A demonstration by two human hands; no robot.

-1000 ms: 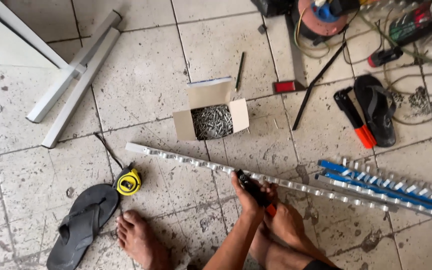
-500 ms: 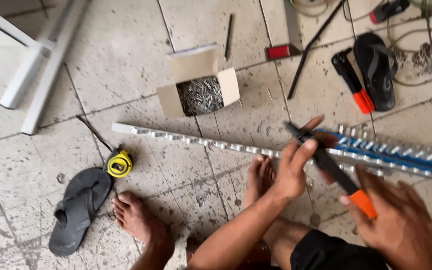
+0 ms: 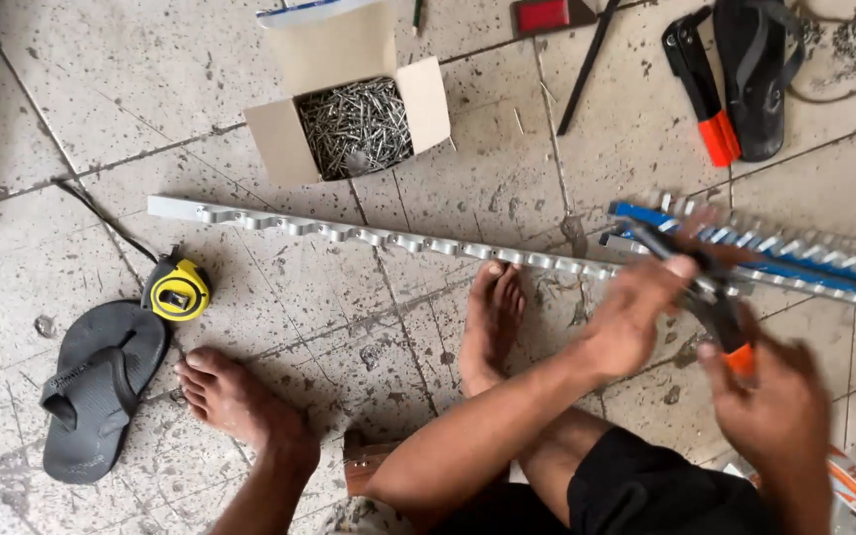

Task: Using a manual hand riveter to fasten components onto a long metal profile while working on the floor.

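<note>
Both hands clamped on the hand riveter [image 3: 707, 297]: your left hand [image 3: 636, 322] at the head, right hand [image 3: 780, 411] on the orange-tipped handles, right of frame.

Looks like loading or setting step; next needs the nose lined up on the slotted metal rail [image 3: 378, 238] at centre, rivets in the open box [image 3: 354, 124] upper middle.

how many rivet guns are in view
2. One black rivet gun with orange grips lies on the tiled floor at the upper right, beside a dark sandal. The other rivet gun is held by the left hand and right hand.
</note>
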